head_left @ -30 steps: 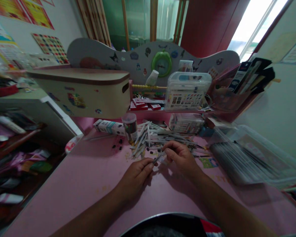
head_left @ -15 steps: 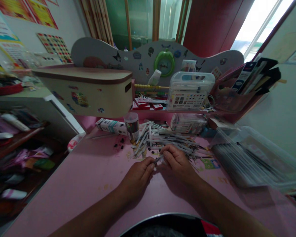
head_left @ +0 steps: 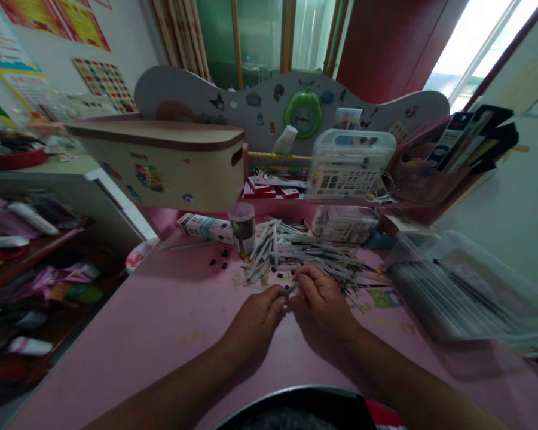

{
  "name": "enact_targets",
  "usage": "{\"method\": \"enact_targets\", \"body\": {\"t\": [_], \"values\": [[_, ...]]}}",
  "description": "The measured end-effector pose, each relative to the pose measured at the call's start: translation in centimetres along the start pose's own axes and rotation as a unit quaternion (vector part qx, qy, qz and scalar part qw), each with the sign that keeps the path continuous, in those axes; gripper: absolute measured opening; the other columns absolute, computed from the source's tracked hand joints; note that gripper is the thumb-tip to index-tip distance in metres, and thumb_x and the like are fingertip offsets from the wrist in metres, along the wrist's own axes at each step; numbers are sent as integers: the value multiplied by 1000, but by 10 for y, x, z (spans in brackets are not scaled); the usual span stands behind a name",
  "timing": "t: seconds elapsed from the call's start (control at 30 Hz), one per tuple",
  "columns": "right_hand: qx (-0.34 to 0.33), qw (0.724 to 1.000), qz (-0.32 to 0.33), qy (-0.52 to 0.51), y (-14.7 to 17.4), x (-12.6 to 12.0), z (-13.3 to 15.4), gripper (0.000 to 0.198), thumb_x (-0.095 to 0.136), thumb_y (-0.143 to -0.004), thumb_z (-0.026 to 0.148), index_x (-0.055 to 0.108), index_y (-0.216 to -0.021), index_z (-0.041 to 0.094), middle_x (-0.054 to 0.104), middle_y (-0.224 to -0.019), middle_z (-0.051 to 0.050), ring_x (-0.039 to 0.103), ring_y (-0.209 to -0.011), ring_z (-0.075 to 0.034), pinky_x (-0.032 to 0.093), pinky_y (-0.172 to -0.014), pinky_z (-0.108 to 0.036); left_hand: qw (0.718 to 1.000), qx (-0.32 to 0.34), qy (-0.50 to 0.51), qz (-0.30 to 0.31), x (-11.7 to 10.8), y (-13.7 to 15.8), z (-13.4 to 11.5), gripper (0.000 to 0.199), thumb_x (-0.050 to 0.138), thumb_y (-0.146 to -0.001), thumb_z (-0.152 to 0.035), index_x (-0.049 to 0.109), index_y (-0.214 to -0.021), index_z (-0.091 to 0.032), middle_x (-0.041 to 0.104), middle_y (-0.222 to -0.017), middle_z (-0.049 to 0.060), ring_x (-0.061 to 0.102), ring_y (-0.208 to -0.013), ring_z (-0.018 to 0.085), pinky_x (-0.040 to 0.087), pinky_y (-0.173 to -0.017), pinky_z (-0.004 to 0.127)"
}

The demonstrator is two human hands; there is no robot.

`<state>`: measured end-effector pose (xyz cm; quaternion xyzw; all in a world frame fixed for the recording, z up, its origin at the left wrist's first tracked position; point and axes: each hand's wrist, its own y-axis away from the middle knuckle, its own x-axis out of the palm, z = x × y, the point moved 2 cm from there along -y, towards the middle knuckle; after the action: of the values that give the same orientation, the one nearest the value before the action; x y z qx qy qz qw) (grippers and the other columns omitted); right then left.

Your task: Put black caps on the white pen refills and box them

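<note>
A slim grey pen [head_left: 292, 289] is held between my two hands, just above the pink table. My left hand [head_left: 256, 319] pinches its near end between thumb and fingertips. At the other end, my right hand [head_left: 326, 303] has its fingers curled closed round it, so part of the pen is hidden. Right behind the hands lies a loose heap of pen parts [head_left: 305, 254], mostly white and grey sticks. Small black pieces [head_left: 225, 254] lie to the left, with a few more near my fingers.
A clear plastic box [head_left: 466, 298] of long slim pens stands at the right. Behind the heap are a clear cup [head_left: 242, 224], a white carton [head_left: 204, 227] and a transparent case [head_left: 345, 224]. Above hangs a shelf with a lidded cream bin [head_left: 170, 170] and a green clock [head_left: 303, 114].
Both hands stay closed on the pen in nearly the same pose. The whole view has shifted slightly, so things appear a little further right.
</note>
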<state>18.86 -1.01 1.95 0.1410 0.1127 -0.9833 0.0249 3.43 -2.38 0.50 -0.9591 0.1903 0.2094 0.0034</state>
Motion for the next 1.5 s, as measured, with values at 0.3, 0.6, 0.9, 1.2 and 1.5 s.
{"method": "enact_targets", "body": {"t": [0.3, 0.6, 0.9, 1.2, 1.5], "values": [[43, 998, 12, -48, 1, 3, -10, 18, 46, -95, 30, 58, -86, 20, 52, -71, 2, 47, -61, -12, 38, -54, -22, 1000, -2, 29, -4, 2, 1, -3, 23, 42, -97, -34, 53, -81, -22, 54, -72, -2, 49, -69, 17, 36, -65, 29], [41, 998, 32, -44, 3, 4, -7, 16, 45, -92, 26, 57, -83, 20, 51, -71, 1, 48, -59, -13, 39, -53, -23, 999, 4, -31, -10, 1, 1, -2, 23, 41, -97, -32, 56, -83, -21, 59, -75, -1, 54, -71, 19, 37, -67, 30], [3, 997, 75, 12, -5, -7, -9, 12, 49, -88, 19, 60, -82, 20, 58, -76, 1, 52, -68, -13, 40, -62, -23, 993, 47, -106, -28, -4, -4, -4, 24, 43, -97, -27, 65, -90, -21, 68, -84, 3, 60, -78, 20, 40, -71, 30], [-50, 900, 233, 364, -6, -27, 8, 14, 60, -83, 11, 70, -84, 21, 66, -68, -4, 51, -59, -16, 27, -58, -28, 942, 179, -264, -104, -8, -4, 8, 23, 55, -92, -25, 71, -108, -23, 69, -114, 12, 59, -108, 30, 45, -96, 47], [-103, 861, -11, 499, 23, -194, 85, 24, 54, -89, 40, 71, -85, 24, 67, -89, -12, 62, -79, -23, 45, -74, -38, 956, 106, -168, -215, -23, -5, 12, 33, 53, -90, -24, 60, -123, -23, 50, -138, 12, 43, -133, 31, 37, -111, 57]]}}
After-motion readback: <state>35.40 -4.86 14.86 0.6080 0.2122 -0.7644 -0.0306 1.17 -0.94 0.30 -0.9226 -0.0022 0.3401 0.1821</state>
